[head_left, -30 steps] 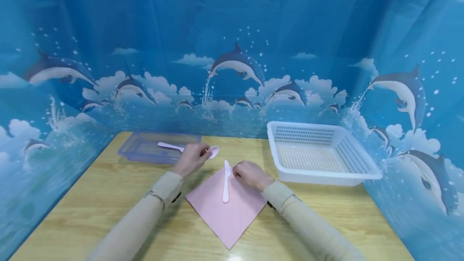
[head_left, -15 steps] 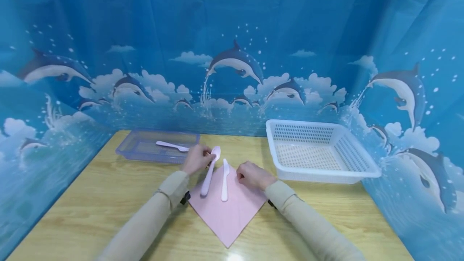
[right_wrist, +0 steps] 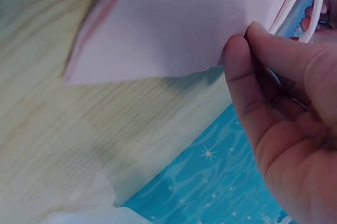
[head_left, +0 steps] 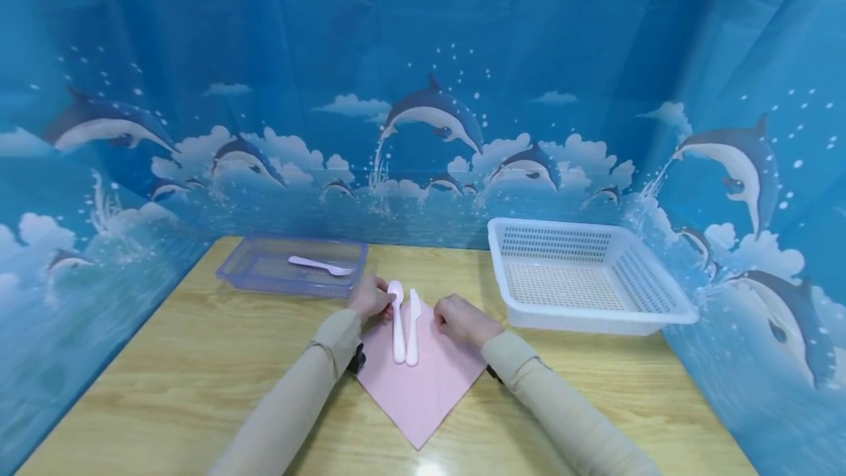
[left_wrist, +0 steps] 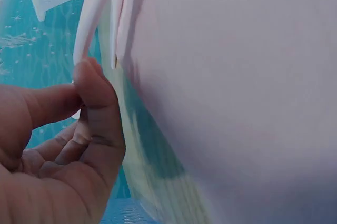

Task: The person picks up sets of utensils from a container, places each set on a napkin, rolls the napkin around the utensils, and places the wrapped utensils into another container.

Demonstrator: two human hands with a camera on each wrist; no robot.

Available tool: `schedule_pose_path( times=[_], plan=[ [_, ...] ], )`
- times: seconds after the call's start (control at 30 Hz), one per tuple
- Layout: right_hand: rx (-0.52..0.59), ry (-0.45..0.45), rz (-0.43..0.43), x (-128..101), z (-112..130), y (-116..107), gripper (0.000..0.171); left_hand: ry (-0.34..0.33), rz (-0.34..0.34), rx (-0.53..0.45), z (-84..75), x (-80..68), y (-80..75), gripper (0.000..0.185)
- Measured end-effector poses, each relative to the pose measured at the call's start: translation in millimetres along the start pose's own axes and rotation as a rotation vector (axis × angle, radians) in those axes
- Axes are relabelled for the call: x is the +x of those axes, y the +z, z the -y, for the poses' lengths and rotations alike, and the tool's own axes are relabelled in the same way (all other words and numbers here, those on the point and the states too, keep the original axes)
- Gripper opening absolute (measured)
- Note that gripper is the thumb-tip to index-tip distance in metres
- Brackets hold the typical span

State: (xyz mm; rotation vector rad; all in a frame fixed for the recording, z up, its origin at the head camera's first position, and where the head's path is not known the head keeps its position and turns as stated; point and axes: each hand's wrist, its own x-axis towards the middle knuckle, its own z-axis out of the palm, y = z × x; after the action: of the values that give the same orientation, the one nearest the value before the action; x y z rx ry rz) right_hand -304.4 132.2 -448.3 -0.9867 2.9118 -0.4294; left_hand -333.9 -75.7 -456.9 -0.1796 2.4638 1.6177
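Spoon [head_left: 396, 320] lies on the pink napkin [head_left: 423, 388] beside the knife [head_left: 413, 326], their handles parallel. Left hand [head_left: 370, 297] pinches the spoon near its bowl, fingers curled round it. Right hand [head_left: 463, 319] pinches the napkin's upper edge, forearms angled inward. Around them: a wooden table [head_left: 165, 373], a blue tray [head_left: 251, 274] holding a fork [head_left: 320, 265], a white basket [head_left: 581, 281], and a dolphin-print backdrop [head_left: 423, 94].

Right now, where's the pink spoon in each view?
Head: spoon at centre, on the pink napkin, left of the knife.
Left wrist: top left, a pale curved edge above the thumb.
Right wrist: top right corner, past the fingers.
Shared landmark: the napkin.
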Motion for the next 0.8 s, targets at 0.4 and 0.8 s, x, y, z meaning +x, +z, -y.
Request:
schedule_pose_path(
  times=[0.4, 0.8],
  plan=[
    [-0.008, 0.001, -0.001, 4, 0, -1, 0.02, -0.11, 0.03, -0.025, -0.7, 8.6, 3.2, 0.012],
    [0.005, 0.022, 0.018, 4, 1, -1, 0.02, -0.119, 0.068, -0.039, -0.5, 11.0, 6.3, 0.011]
  ],
)
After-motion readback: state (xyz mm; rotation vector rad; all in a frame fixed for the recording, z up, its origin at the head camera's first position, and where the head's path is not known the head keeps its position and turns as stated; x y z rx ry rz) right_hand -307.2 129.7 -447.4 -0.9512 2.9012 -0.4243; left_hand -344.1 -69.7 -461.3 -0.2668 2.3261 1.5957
